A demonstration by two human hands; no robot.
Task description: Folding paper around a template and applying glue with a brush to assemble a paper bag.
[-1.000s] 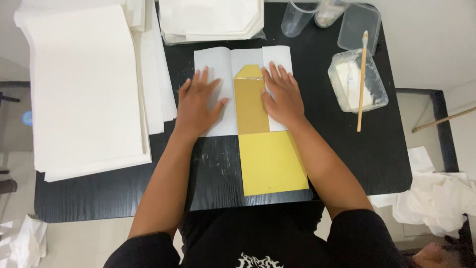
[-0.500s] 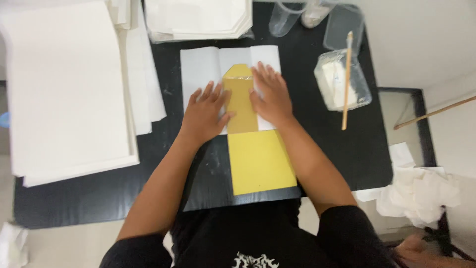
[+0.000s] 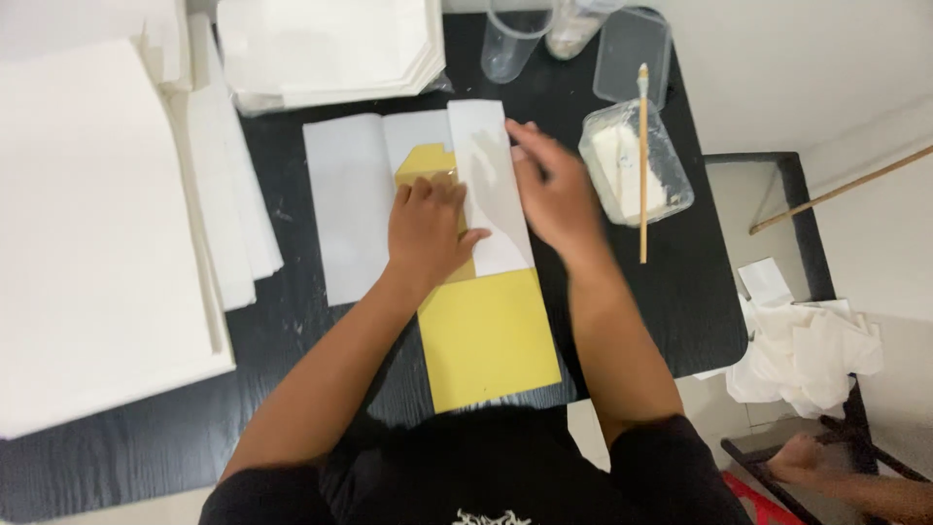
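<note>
The left hand (image 3: 428, 228) lies flat, fingers together, pressing on the yellow sheet (image 3: 486, 335) beneath its fingertips. The right hand (image 3: 554, 194) rests open, fingers loosely apart, on the edge of the folded white flap (image 3: 491, 180), just beside the left fingers. The plastic container (image 3: 637, 160) stands right of the right fingers.

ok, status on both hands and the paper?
Left hand flat on yellow template. Right hand pressing folded white flap. Paste tub and brush clear at right.
</note>
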